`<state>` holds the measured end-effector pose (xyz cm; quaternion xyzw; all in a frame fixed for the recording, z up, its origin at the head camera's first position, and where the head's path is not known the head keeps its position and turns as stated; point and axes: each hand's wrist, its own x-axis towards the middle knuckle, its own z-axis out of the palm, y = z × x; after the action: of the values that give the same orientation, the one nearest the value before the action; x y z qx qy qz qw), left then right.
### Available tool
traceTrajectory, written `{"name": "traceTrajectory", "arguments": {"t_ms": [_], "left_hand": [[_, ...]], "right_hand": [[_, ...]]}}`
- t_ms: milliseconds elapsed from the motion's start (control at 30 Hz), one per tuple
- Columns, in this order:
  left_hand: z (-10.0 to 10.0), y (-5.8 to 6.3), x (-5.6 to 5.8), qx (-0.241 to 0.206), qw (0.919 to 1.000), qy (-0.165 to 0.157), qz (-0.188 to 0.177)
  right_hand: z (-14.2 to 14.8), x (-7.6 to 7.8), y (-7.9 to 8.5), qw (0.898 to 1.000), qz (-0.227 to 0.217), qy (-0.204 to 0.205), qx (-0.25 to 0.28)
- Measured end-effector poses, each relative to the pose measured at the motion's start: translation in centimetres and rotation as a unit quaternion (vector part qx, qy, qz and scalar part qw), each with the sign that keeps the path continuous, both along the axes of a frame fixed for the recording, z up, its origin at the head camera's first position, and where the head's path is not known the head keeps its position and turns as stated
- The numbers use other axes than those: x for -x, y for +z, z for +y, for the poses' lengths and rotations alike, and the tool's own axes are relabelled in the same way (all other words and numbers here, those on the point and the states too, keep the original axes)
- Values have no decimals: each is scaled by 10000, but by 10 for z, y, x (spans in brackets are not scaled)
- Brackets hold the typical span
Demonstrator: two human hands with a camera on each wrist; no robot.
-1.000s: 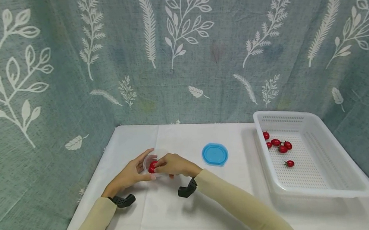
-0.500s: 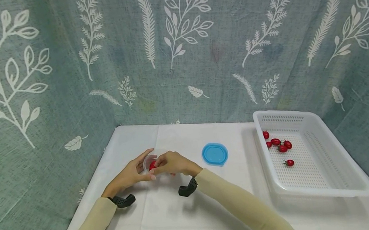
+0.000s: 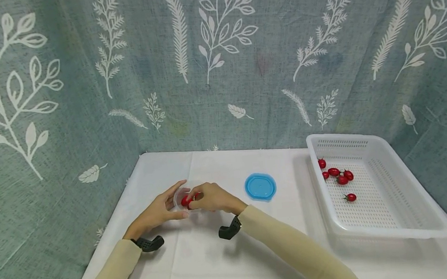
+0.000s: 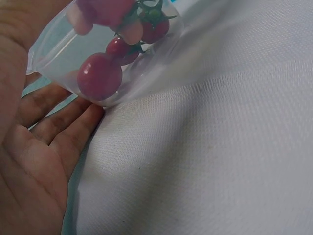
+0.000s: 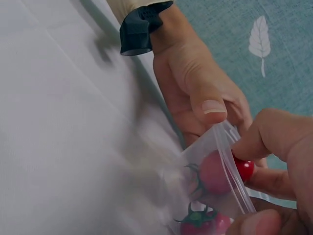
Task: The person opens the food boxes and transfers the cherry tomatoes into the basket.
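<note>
A clear plastic tub [image 3: 177, 198] with cherry tomatoes [image 4: 99, 77] inside stands on the white-covered table at left. My left hand [image 3: 157, 210] curves round its side, thumb at the rim and fingers behind in the right wrist view. From the other side my right hand [image 3: 213, 198] reaches over the rim and pinches a red cherry tomato [image 5: 244, 169] in the tub's mouth. Green stems show on several of the tomatoes through the wall. The right hand hides much of the tub in the head view.
A blue lid [image 3: 260, 187] lies right of the hands. Farther right stands a white perforated basket [image 3: 388, 231] with several cherry tomatoes [image 3: 342, 180] towards its left side. A patterned grey-green curtain [image 3: 219, 103] borders the table behind and at the sides.
My right hand has shifted slightly at the tub's mouth, its fingers changing position on the tomato, more of which now shows. My left hand has stayed around the tub.
</note>
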<state>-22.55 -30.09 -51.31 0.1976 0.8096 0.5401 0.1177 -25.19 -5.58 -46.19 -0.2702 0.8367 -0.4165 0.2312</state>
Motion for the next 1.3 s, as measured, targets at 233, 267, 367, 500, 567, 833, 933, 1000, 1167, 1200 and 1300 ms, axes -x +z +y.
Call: {"name": "traceTrajectory", "arguments": {"t_ms": [233, 267, 367, 500, 567, 833, 933, 1000, 1167, 1200, 1300], "left_hand": [[-1, -1, 1, -70, 9999, -66, -29], [-1, -1, 0, -48, 10000, -80, 0], [-1, -1, 0, 19, 10000, -65, 27], [-1, -1, 0, 41, 10000, -7, 27], [-1, -1, 1, 19, 10000, -9, 24], [-2, -3, 0, 149, 9998, 81, -63], [-2, -2, -1, 212, 9996, 145, -127], [-2, -1, -2, 228, 9995, 155, -130], [-1, -1, 1, 213, 9997, 91, -38], [-1, -2, 2, 205, 9998, 73, -13], [-1, -3, 3, 200, 9998, 61, 25]], "right_hand": [[5, 1, 3, 9986, 327, 403, -128], [6, 1, 3, 9983, 377, 421, -129], [9, 2, 3, 9982, 434, 412, -93], [13, 2, 4, 9980, 450, 452, -32], [15, 3, 4, 9967, 626, 525, -17], [19, 5, 7, 9883, 1311, 776, -30], [20, 4, 10, 9876, 1329, 829, -105], [21, 4, 12, 9866, 1358, 899, -129], [23, 7, 11, 9841, 1455, 1006, -169], [23, 8, 11, 9836, 1483, 1007, -190], [25, 9, 12, 9834, 1508, 983, -217]]}}
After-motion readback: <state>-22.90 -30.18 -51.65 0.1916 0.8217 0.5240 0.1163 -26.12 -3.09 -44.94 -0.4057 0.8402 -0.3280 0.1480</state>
